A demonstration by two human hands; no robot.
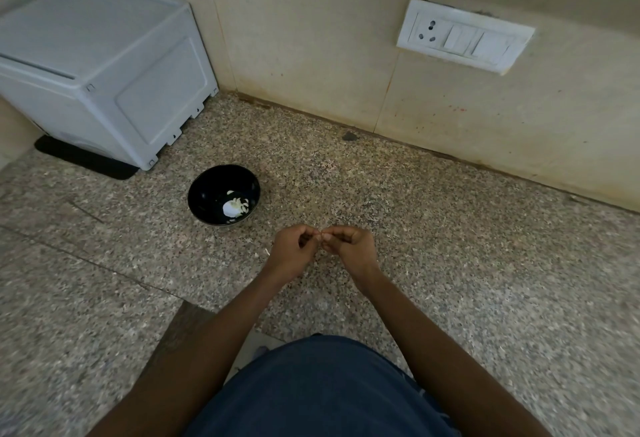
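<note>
While both hands work close together over the speckled stone counter (450, 246), the black bowl (204, 194) serves as the marker for everything else. Far to the left of the bowl and behind it, a white boxy appliance (104, 65) stands in the corner on a dark mat (86, 159). The bowl itself sits upright on the counter, and a few white peeled pieces (235, 208) lie on its floor towards its right side. Just right of the bowl and nearer to the person, a thin pale scrap (266, 251) lies on the counter beside the left hand (294, 249). That hand is curled, with thumb and fingertips drawn together round a small pale piece (318, 236), held above the counter to the right of the bowl and a little nearer than it. Only a sliver of the piece shows between the fingertips. It appears to span from one hand to the other, roughly crosswise to the person, but it is too small and too covered to tell which end points where. The right hand (349, 246), further right of the bowl, is curled likewise and pinches the same piece from the other side, so the two hands' fingertips meet. Well to the right of the bowl and up on the tiled wall, a white switch plate (464, 36) carries a socket and rocker switches.
</note>
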